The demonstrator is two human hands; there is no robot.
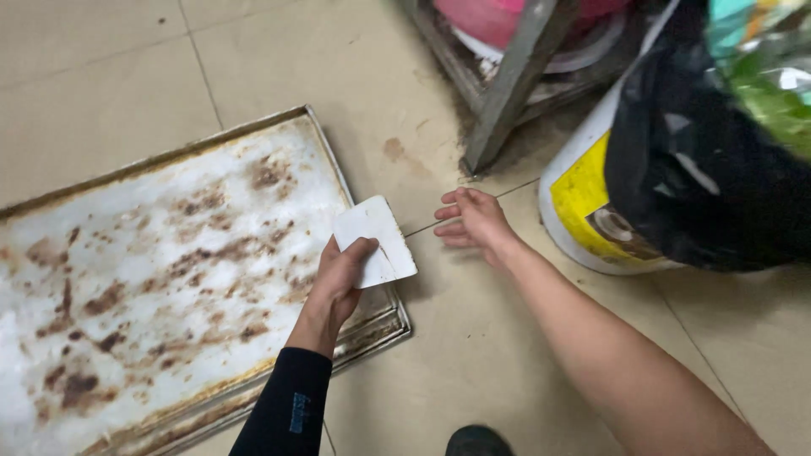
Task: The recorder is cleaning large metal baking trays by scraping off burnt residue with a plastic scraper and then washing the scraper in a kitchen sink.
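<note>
Scraper (376,241), white, flat, gripped in left hand (338,283) over baking tray (169,279) corner; right hand (475,221) just beside, fingers (452,211) open, on floor (473,355).

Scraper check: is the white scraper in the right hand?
No, the white scraper is gripped by the left hand over the corner of the stained baking tray, while the right hand rests empty on the floor tiles.

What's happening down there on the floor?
A person is crouched over a big metal baking tray lying on the tiled floor; it is covered in brown baked-on patches. The left hand, in a dark sleeve, holds a white plastic scraper at the tray's right edge. The bare right hand rests fingers-down on the floor beside it. A white-and-yellow bucket and a black bag stand to the right.
</note>
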